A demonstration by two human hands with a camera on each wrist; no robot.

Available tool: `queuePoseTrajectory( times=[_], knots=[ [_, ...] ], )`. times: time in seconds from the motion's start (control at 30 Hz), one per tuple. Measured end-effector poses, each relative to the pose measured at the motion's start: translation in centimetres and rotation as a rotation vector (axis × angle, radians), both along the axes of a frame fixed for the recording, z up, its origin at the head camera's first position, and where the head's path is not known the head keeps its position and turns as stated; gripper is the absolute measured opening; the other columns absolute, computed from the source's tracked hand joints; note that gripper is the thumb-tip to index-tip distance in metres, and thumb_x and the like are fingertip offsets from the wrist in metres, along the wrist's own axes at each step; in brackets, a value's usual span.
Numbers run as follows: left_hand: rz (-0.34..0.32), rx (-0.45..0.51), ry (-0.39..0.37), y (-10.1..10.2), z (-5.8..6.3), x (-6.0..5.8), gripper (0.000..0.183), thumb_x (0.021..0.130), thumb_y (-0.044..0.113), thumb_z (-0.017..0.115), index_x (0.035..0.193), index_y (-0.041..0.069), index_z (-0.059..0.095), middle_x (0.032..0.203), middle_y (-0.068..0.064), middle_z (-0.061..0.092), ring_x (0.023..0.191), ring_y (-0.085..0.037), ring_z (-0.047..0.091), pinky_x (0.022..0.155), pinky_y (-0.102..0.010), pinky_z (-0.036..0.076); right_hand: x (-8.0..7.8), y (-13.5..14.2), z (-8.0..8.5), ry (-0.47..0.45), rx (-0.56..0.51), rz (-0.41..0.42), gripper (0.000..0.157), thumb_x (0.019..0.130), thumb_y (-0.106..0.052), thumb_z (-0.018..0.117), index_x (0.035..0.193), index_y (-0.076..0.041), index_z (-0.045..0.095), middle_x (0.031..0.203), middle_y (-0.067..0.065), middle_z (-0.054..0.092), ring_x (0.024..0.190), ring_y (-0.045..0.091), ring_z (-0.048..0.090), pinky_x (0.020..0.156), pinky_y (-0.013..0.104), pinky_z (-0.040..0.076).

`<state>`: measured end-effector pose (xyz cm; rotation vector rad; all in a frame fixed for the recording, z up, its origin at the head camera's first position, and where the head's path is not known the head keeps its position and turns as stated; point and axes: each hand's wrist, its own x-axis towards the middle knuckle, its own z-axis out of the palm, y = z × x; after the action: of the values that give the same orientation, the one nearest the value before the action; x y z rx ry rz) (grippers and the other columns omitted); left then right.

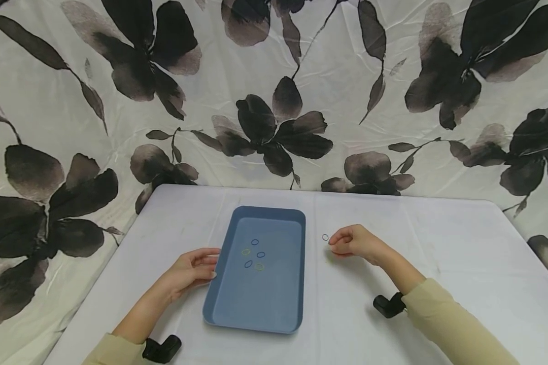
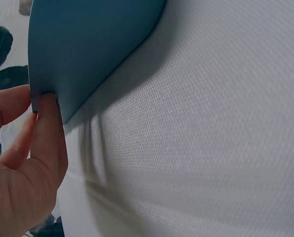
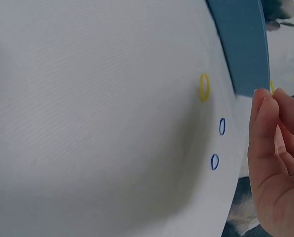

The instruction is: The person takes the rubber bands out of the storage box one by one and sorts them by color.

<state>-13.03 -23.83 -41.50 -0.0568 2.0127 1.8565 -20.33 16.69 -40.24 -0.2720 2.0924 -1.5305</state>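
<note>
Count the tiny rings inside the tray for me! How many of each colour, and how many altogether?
Blue rings: 3
Yellow rings: 2
Total inside the tray: 5

Pale backdrop, dark flower print, white cloth-covered table

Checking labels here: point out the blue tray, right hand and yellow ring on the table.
Blue tray [image 1: 258,301]: head view, bare floor toward the near end.
Right hand [image 1: 358,244]: head view, middle of the hand.
Yellow ring [image 3: 208,88]: right wrist view, one side of its band.
</note>
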Motion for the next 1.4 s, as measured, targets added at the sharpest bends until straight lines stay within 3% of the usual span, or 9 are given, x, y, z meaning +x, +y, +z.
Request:
queuePoseTrajectory(
  times=[0.6,1.0,1.4],
  knots=[
    [0.005,-0.009,0.005,0.1,0.0,-0.1,0.064,0.078,-0.010,0.061,0.136,-0.013,0.033,0.123,-0.027,0.050,0.098,-0.015,0.060,0.077,-0.026,0.052,1.3,2.0,-2.1,-0.038,0.041,-0.051,0.015,0.081,0.009,0.061,0.095,0.016,0.059,0.076,0.007,0.064,0.071,0.014,0.064,0.068,0.029,0.055],
    [0.000,-0.005,0.009,0.1,0.1,0.1,0.065,0.078,-0.010,0.061,0.136,-0.013,0.032,0.119,-0.023,0.054,0.097,-0.013,0.061,0.076,-0.025,0.052,1.3,1.5,-2.4,0.030,0.144,-0.058,0.012,0.080,0.005,0.066,0.090,0.011,0.063,0.070,0.004,0.061,0.064,0.011,0.058,0.061,0.026,0.054],
    [-0.003,-0.004,0.024,0.1,-0.2,0.1,0.064,0.079,-0.010,0.060,0.136,-0.013,0.032,0.123,-0.027,0.051,0.098,-0.015,0.061,0.078,-0.026,0.052,1.2,1.1,-2.1,0.096,0.286,-0.068,0.008,0.077,0.002,0.069,0.083,0.005,0.064,0.066,0.003,0.054,0.058,0.012,0.049,0.052,0.023,0.044]
  ],
)
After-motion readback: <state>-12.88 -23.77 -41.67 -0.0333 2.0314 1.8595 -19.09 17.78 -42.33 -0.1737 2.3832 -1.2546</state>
